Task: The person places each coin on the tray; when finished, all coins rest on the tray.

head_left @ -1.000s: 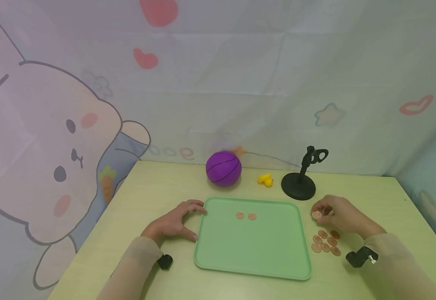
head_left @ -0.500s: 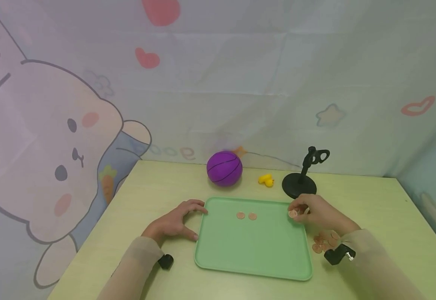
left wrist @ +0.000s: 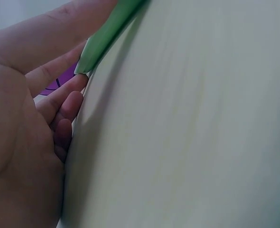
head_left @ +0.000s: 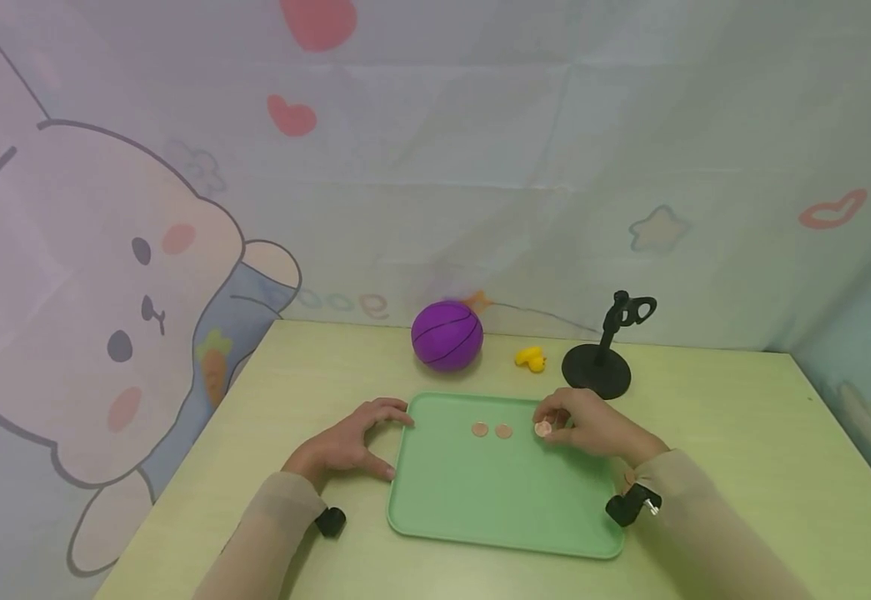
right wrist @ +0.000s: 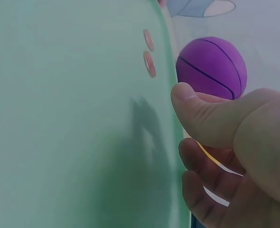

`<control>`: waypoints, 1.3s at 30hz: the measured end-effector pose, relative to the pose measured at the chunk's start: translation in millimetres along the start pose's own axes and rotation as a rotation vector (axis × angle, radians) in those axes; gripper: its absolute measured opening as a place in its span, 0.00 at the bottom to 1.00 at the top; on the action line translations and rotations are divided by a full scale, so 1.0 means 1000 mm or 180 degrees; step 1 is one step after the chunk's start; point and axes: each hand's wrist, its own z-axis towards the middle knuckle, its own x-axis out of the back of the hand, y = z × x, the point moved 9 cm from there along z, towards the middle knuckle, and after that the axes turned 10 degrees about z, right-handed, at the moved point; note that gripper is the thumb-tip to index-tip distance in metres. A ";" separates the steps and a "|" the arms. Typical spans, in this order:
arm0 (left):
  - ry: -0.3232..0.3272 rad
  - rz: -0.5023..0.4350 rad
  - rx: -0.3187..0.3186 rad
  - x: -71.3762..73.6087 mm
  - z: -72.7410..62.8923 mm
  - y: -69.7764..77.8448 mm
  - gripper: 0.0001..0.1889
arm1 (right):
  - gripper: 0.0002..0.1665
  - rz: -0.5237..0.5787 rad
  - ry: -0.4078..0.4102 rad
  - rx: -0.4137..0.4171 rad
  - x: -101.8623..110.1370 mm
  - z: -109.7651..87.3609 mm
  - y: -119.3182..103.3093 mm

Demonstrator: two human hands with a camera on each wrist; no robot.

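Observation:
A green tray [head_left: 503, 500] lies on the table, with two copper coins, one left [head_left: 479, 430] and one right [head_left: 503, 432], side by side near its far edge. Over the tray's far right part, my right hand [head_left: 593, 423] pinches another copper coin [head_left: 543, 428] between thumb and fingers. From the right wrist the thumb [right wrist: 201, 114] hides that coin, and the hand's shadow falls on the tray. My left hand [head_left: 348, 437] rests at the tray's left rim, fingers and thumb spread apart and touching it. In the left wrist view the tray's green edge [left wrist: 104, 40] shows beyond the fingers.
Behind the tray stand a purple ball [head_left: 447, 337], small yellow rubber ducks [head_left: 531, 359] and a black stand [head_left: 597, 372] with a round base. A few loose coins [head_left: 628, 479] right of the tray are mostly hidden by the right wrist. A printed cloth hangs behind the table.
My right hand has carried the pinched coin leftward from beside the tray to over it, and its wrist now covers most of the loose coins. The left hand has stayed put.

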 end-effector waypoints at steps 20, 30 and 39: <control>-0.0024 -0.0045 -0.0007 -0.002 0.002 -0.003 0.39 | 0.04 -0.0193 -0.0019 -0.0089 -0.022 0.016 0.009; -0.0021 -0.0027 -0.0030 -0.002 0.002 -0.001 0.39 | 0.04 -0.0175 -0.0044 -0.0143 -0.022 0.016 0.012; -0.0015 0.0045 -0.0032 0.000 0.002 -0.001 0.40 | 0.04 -0.0125 -0.0089 -0.0175 -0.021 0.018 0.014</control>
